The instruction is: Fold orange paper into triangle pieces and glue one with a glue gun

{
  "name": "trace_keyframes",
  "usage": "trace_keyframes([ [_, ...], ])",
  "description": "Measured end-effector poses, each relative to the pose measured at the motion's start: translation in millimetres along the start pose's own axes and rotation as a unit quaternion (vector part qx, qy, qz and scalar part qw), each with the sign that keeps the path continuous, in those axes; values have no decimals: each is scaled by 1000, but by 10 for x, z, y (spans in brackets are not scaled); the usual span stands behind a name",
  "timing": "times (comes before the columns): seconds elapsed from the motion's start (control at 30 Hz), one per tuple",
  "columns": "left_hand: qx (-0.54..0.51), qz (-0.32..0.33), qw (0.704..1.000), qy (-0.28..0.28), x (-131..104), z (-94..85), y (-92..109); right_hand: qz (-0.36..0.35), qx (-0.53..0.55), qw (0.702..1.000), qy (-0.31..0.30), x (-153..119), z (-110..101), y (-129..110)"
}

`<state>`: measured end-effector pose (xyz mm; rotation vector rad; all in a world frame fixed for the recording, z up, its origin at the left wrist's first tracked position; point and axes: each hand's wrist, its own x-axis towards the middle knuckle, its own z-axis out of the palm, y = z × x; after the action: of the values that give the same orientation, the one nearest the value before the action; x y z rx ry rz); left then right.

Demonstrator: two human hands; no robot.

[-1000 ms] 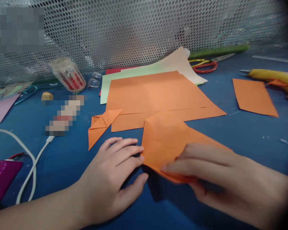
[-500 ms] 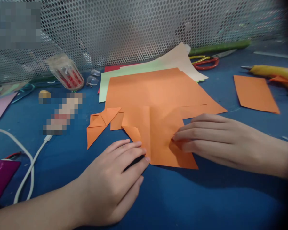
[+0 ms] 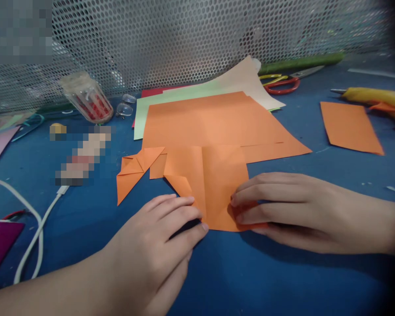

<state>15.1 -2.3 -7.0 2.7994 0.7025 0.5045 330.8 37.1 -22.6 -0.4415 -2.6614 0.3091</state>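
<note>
A small sheet of orange paper [image 3: 222,184] with a crease down its middle lies between my hands. Its lower left corner is folded inward, and the fingers of my left hand [image 3: 166,239] press on that fold. At the lower right corner, the fingers of my right hand [image 3: 289,210] are together on the paper; the thumb is partly tucked below. The sheet's top edge overlaps a larger orange sheet [image 3: 197,118]. Left of it lies a folded orange paper piece [image 3: 134,169] with triangular points, beside a small orange piece [image 3: 158,166] partly covered.
Red-handled scissors [image 3: 283,85] and a yellow glue gun [image 3: 371,96] lie at the back right, near an orange rectangle [image 3: 350,127]. A clear jar [image 3: 88,101] with red contents stands back left. A white cable [image 3: 39,237] runs at left. A perforated metal screen [image 3: 191,39] closes the back.
My right hand has moved down and slightly left to the sheet's lower right corner, which now bends under the fingers. My left hand stays at the left fold.
</note>
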Motion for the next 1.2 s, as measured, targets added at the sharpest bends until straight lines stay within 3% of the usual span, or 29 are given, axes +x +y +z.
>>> trace_keyframes([
  [0.33, -26, -8, 999, -21, -47, -11, -34, 156, 53, 982, 92, 21, 103, -42],
  [0.6, 62, 49, 997, -20, -59, 69, -49, 232, 52, 964, 116, 5, 176, -50],
  [0.73, 81, 55, 995, -18, -55, 88, -38, 245, 41, 961, 121, 16, 200, -45],
  [0.93, 5, 26, 999, -39, 4, 39, -24, 251, 41, 960, 114, 26, 203, -59],
  [1.1, -100, -37, 994, -8, 70, 20, 6, 257, 47, 958, 120, 14, 202, -67],
  [1.2, -104, -67, 992, -37, 67, 27, 30, 250, 33, 959, 127, 3, 211, -70],
])
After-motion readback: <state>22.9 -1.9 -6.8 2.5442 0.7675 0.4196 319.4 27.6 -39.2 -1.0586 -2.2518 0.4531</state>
